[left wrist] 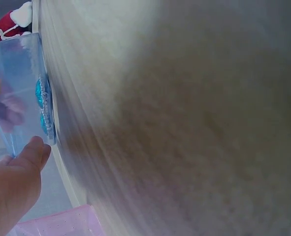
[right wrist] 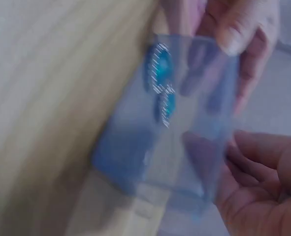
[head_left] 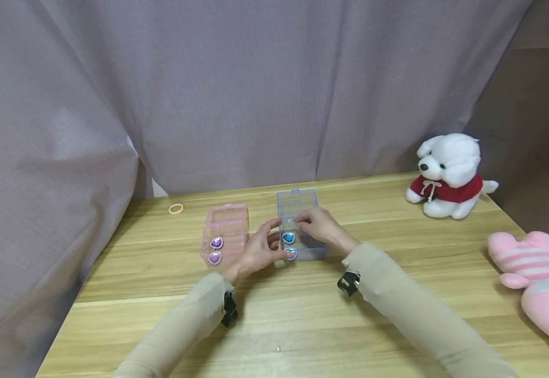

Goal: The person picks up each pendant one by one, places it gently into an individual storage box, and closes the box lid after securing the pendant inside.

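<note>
A clear blue lidded box (head_left: 312, 254) stands with its lid (head_left: 298, 203) tipped back. Two teal heart-shaped gems with pale beaded rims, the upper gem (head_left: 288, 238) and the lower gem (head_left: 291, 253), lie along its left side. My left hand (head_left: 257, 251) holds the box at its left side, thumb by the near gem and fingers toward the far corner. Over the far part of the box is my right hand (head_left: 320, 224), fingers bent together; whether something small sits between the fingertips is hidden. The right wrist view, blurred, shows the right hand (right wrist: 268, 182) beside the box wall.
Left of the hands lies a clear pink box (head_left: 232, 244), lid back, with two purple gems (head_left: 215, 243) in it. A small yellowish ring (head_left: 176, 209) lies farther left. To the right are a white plush dog (head_left: 449, 176) in red and a pink striped plush toy (head_left: 539, 283).
</note>
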A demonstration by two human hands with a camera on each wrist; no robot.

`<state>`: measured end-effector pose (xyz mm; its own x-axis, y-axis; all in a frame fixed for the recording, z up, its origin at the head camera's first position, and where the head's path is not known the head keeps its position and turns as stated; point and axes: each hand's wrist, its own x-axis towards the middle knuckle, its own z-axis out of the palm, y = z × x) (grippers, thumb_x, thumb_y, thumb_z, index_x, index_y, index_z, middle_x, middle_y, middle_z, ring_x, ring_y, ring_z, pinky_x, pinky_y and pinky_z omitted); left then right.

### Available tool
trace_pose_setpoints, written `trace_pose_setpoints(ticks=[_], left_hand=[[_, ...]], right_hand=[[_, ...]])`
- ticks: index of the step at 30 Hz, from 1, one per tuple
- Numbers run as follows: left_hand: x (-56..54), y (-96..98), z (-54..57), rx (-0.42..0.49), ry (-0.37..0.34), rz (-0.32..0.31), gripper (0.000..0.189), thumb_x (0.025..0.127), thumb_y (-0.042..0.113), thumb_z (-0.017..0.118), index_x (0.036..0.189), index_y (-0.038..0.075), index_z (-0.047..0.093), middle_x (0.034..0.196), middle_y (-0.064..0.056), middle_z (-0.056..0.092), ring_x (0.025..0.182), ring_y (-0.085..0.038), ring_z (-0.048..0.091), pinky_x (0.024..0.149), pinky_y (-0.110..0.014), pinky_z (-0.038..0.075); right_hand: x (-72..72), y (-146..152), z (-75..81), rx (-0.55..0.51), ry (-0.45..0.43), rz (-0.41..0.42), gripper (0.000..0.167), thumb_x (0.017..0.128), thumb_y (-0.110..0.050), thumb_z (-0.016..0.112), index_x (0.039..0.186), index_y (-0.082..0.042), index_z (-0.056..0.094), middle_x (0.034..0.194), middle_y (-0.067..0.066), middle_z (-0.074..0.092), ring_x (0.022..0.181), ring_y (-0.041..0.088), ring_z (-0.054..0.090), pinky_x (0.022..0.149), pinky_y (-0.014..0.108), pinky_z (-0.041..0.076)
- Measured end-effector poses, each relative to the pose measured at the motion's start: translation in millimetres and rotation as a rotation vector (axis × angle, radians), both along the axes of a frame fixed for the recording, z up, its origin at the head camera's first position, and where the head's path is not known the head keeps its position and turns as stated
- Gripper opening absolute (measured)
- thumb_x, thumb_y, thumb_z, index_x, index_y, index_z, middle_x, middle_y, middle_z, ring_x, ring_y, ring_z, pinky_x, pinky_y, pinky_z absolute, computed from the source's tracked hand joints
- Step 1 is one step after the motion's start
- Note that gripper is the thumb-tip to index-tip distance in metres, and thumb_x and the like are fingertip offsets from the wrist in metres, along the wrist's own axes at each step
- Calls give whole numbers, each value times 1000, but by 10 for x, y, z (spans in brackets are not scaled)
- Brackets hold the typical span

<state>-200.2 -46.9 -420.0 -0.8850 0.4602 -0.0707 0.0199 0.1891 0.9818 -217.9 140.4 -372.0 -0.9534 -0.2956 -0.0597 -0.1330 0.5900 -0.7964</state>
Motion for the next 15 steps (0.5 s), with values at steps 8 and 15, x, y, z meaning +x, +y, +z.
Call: trace_pose_setpoints(ticks=[8, 15], left_hand=[[-3, 0, 11, -21, 12, 20, 97, 71, 0, 77, 149, 8, 20, 144, -22, 39, 130, -32, 44, 102, -33, 46], [16, 26, 8, 2, -10, 10, 97, 71, -4, 76, 149, 6, 18, 143, -23, 39, 129, -33, 44, 99, -33, 49]], right_hand=[[-281, 372, 42, -216, 53, -292, 28, 93, -1, 52, 115, 15, 57, 105, 32, 62, 63, 1, 57, 61, 15, 57], [-414, 476, -98, -227, -107, -311, 33, 92, -3, 54, 119, 17, 53, 78, 10, 64, 53, -1, 50, 52, 14, 51]])
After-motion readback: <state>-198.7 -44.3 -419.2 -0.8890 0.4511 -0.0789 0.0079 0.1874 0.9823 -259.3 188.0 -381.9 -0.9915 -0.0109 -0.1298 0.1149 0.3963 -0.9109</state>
